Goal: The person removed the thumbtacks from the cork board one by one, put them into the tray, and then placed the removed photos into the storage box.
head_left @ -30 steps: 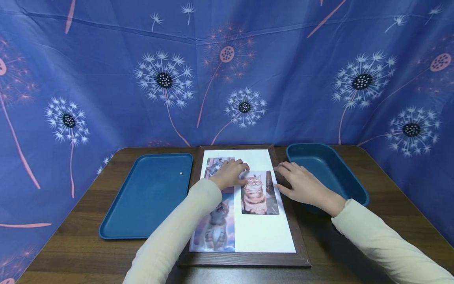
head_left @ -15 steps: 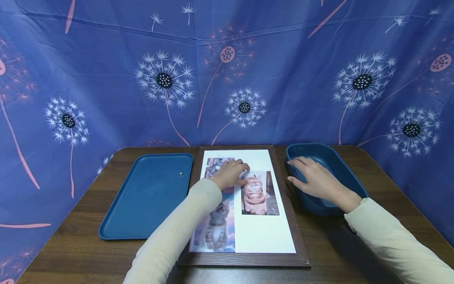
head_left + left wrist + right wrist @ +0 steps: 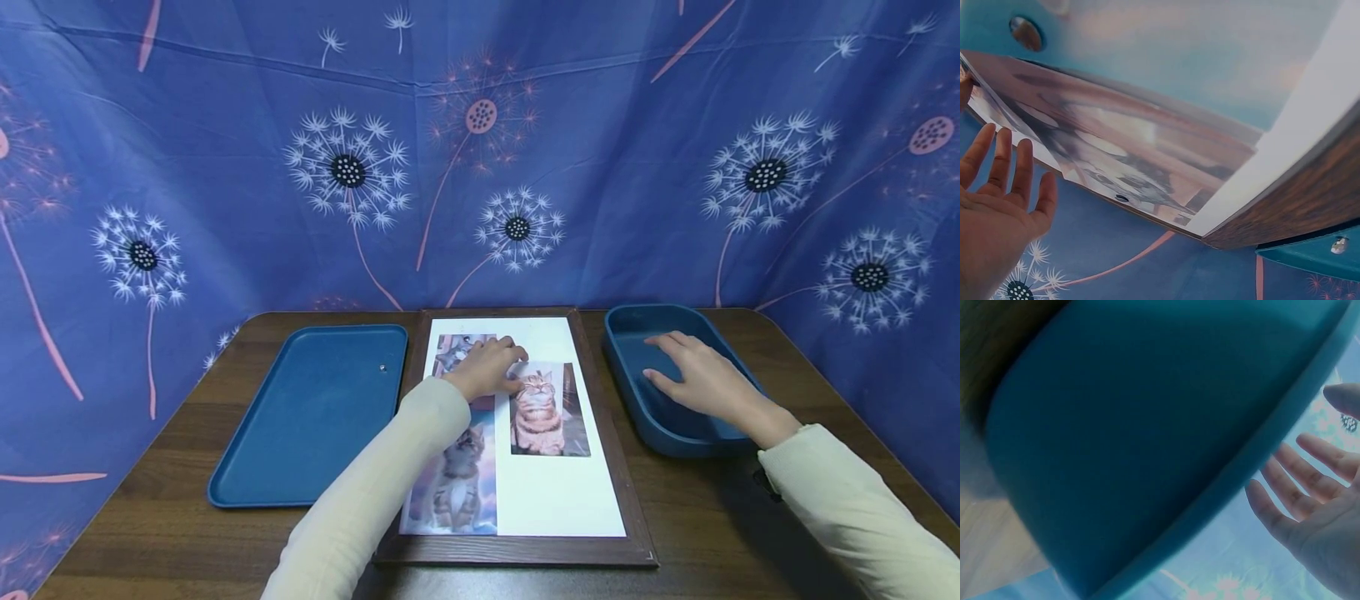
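My left hand (image 3: 489, 367) lies over the framed whiteboard (image 3: 558, 500), its thumb at the upper left corner of an orange cat photo (image 3: 543, 417). In the left wrist view its fingers are spread and nearly straight, just off the photos. On the board's left side are a kitten photo with a pastel sky (image 3: 453, 492) and, partly hidden by the left hand, a grey cat photo (image 3: 448, 352). My right hand (image 3: 708, 382) hovers over the deep blue bin (image 3: 637, 408), fingers spread and relaxed, holding nothing.
A flat blue tray (image 3: 307, 417) lies left of the board, with a small shiny round piece (image 3: 382, 367) near its right edge. Another shiny round piece (image 3: 1025, 33) shows on the pastel photo. A blue dandelion cloth (image 3: 600, 167) hangs behind the wooden table (image 3: 150, 517).
My right hand has moved right, from the orange cat photo's upper right edge to above the blue bin. The left hand and the photos have stayed in place.
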Demonstrator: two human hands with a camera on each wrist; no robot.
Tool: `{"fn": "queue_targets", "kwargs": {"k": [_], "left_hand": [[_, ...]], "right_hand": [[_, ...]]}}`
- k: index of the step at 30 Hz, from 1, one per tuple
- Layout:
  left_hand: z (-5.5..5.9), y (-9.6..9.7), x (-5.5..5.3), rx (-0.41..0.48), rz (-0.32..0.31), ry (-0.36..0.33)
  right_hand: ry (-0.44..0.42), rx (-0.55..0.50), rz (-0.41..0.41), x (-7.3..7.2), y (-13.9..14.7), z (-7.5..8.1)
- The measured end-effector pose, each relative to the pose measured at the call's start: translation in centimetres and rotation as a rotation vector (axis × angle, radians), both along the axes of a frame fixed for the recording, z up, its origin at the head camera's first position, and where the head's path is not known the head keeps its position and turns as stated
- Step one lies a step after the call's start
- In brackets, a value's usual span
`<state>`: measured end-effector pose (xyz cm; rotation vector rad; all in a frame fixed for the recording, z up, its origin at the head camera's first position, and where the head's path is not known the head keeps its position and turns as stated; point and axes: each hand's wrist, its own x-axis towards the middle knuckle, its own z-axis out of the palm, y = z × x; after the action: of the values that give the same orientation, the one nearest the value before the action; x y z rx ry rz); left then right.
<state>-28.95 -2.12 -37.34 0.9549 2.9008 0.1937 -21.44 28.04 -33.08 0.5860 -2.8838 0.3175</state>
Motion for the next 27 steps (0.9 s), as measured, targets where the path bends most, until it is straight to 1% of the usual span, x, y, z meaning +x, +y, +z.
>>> {"fn": "queue_targets", "kwargs": {"k": [5,12,19,23,27], "left_hand": [[0.1,0.0,0.1,0.008,-0.005,0.004],[0.1,-0.1,0.1,0.019,-0.006,-0.006],[0.1,-0.1,0.0,0.027,-0.002,-0.023],[0.1,-0.2,0.0,0.031,-0.003,-0.028],[0.1,-0.2,0.0,0.036,-0.004,-0.034]], "right_hand": [[-0.007,-0.011,-0.021,0.0,1.3,0.1],[0.006,-0.028,-0.045,-0.2,3.1,-0.1],[0.000,-0.025,-0.098,-0.1,4.8,0.1],[-0.010,-0.042,-0.125,-0.2,5.7,0.2],[0.017,-0.053,-0.142,-0.3,6.7,0.1]]}}
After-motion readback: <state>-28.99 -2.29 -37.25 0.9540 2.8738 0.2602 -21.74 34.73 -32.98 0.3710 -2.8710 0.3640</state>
